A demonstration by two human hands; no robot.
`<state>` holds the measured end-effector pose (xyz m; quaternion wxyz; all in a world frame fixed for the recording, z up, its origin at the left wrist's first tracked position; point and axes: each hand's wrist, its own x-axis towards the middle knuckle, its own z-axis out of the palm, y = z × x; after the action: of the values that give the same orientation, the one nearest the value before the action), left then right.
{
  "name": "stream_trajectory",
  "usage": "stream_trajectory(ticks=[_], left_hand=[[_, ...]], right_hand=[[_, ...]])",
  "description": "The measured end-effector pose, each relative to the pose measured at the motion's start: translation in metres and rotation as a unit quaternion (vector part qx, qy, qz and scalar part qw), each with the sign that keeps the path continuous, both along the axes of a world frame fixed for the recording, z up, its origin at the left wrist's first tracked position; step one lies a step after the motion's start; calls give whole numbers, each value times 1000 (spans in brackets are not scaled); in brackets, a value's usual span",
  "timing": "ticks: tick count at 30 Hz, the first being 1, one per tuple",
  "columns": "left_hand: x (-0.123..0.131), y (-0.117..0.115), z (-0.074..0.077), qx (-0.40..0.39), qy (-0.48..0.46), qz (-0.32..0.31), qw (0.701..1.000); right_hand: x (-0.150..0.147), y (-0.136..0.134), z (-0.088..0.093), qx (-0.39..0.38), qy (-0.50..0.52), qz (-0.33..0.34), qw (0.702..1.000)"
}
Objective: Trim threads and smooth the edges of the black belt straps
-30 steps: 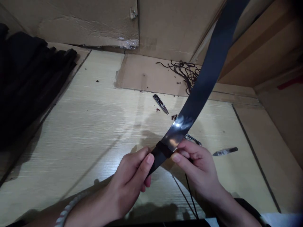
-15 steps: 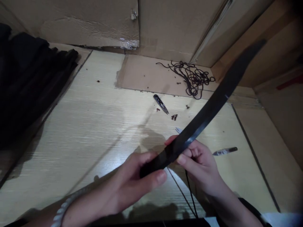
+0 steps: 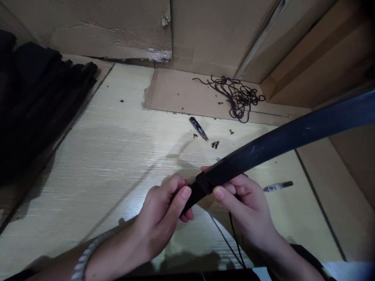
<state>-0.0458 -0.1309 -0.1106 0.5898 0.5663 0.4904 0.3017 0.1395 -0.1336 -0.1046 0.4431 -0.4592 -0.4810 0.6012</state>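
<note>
A long, curved black piece (image 3: 263,150), shaped like a sword's scabbard, slants up from my hands and runs out past the right edge. My left hand (image 3: 166,212) is closed round its lower end, thumb on top. My right hand (image 3: 246,199) pinches it a little further up, thumb in front and fingers behind. Between the two hands a dark band (image 3: 203,182) is wrapped around the piece. A thin black cord (image 3: 233,226) hangs below my right hand. A small pale metal tip (image 3: 218,159) peeks out behind the piece; the rest of it is hidden.
Thread snips (image 3: 198,128) lie on the table (image 3: 117,144) among dark scraps (image 3: 215,144). Behind them is a tangle of dark cord (image 3: 238,95). A small pointed tool (image 3: 278,186) rests at right. Dark pieces (image 3: 38,105) are heaped at left. Cardboard walls (image 3: 205,35) stand behind.
The black piece has turned, its far end swinging down to the right and nearer, broad face now showing. My left hand has shifted its grip, its thumb drawn back.
</note>
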Motion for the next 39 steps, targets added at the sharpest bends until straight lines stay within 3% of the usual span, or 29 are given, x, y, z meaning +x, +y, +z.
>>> stream_trajectory(ticks=[4,12,17,23,28,30,32,35,39], left_hand=[[0,0,-2,-4,-1,13,1000],[-1,3,1,-130,-89,-45,987],[-5,5,-4,-270,-182,-105,940],[-3,5,-9,-344,-356,-137,858],[-5,2,-9,-387,-381,-176,821],[-7,4,-7,-341,-367,-186,845],[-6,7,-4,-273,-298,-178,897],[0,11,1,-176,-141,-102,969],[5,6,1,-93,-28,-37,995]], right_hand=[[1,0,-5,-64,76,28,995],[-5,4,1,-50,114,64,990],[-3,4,-1,-42,85,64,993],[-1,3,-4,-38,62,55,996],[-1,2,-6,-46,53,39,997],[0,2,-7,-49,48,28,997],[0,2,-7,-51,43,18,998],[-1,4,-5,-46,35,-10,998],[-4,5,-1,-35,47,-21,998]])
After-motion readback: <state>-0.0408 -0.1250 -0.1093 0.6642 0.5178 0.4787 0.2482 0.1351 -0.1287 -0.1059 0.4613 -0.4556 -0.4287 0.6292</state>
